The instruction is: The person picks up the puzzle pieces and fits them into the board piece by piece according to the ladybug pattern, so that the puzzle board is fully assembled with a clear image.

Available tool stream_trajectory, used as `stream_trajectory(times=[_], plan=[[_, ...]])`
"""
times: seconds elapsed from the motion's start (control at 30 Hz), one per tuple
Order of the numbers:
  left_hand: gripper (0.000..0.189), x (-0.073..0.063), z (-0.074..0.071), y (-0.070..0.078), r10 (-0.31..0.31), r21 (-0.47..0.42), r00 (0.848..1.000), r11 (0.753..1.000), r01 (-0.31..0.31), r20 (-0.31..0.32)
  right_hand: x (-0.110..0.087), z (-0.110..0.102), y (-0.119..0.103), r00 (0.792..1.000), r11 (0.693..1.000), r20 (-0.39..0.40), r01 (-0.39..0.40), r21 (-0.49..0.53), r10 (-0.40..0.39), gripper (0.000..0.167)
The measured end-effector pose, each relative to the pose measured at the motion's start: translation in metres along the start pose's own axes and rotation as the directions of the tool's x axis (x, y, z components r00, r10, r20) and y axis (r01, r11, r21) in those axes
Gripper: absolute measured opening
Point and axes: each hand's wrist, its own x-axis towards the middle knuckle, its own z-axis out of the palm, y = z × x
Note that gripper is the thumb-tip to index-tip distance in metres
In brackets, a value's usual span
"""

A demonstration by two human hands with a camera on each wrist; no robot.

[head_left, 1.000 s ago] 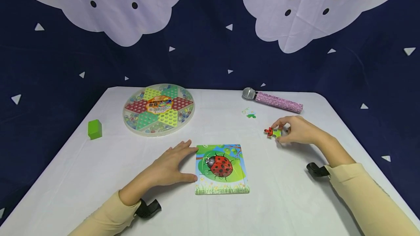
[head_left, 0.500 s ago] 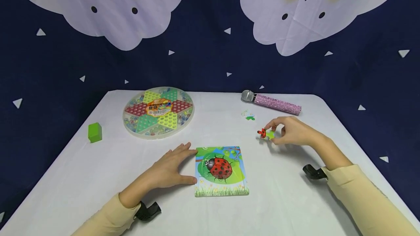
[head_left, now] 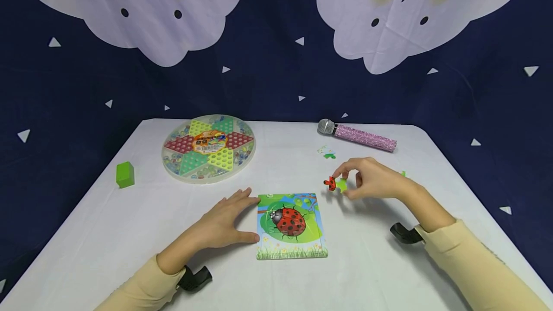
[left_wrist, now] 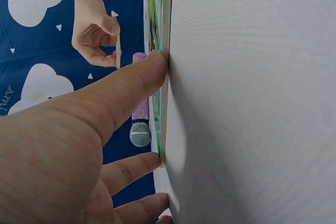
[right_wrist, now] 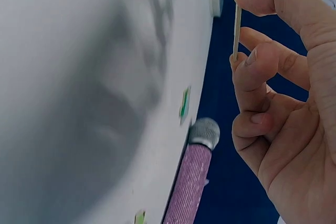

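Sitting way over on the left is a green block (head_left: 125, 174), then a round marble game (head_left: 222, 159) with a star pattern, farther back on the white tablecloth (head_left: 367, 272). Next comes the left hand (head_left: 217, 222): fingers spread wide, nothing gripped, thumb and a fingertip touching the left edge of the ladybug puzzle board (head_left: 291, 227), which lies flat. It looks thin and stiff with a smooth printed face, so my guess is it's light enough to skid on the cloth; bracing it at the edge seems smart.

Right of that and farther back, a small loose piece (head_left: 327, 152) lies near the pink microphone (head_left: 365, 137), not touching it. Nearer the front, the red-and-green jigsaw piece (head_left: 341, 185) is up off the table, just beyond the board's far right corner. The right hand (head_left: 375, 179) has it pinched narrowly between thumb and fingertips. Edge-on in the right wrist view it's a skinny pale slab, so I'd call it really light and rigid, probably card or thin wood. I'd hold it by opposite edges and go easy on the knobs, they could bend or fray. Last, a bit of green (head_left: 403, 173) peeks out behind that hand, mostly hidden.
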Motion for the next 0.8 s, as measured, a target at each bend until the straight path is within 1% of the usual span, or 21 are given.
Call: stream_trajectory(times=[0.1,0.23,0.4,0.8], plan=[[0.092,0.0,0.0,-0.001,0.004,0.005,1.0,1.0,-0.004,0.0,0.001,0.005,-0.006,1.0,1.0,0.013,0.013,-0.007,-0.013,0.041],[0.091,0.001,0.001,-0.002,0.006,0.01,1.0,1.0,-0.006,-0.002,0.003,0.012,-0.014,0.998,0.998,0.03,0.058,-0.01,-0.058,0.04],[0.091,0.002,0.001,-0.003,0.008,0.015,1.0,1.0,-0.008,-0.002,0.003,0.022,-0.023,0.991,0.993,0.056,0.119,-0.015,-0.118,0.039],[0.091,0.002,0.0,-0.004,0.007,0.016,1.0,1.0,-0.007,0.001,0.005,0.043,-0.039,0.973,0.98,0.115,0.2,0.008,-0.2,0.04]])
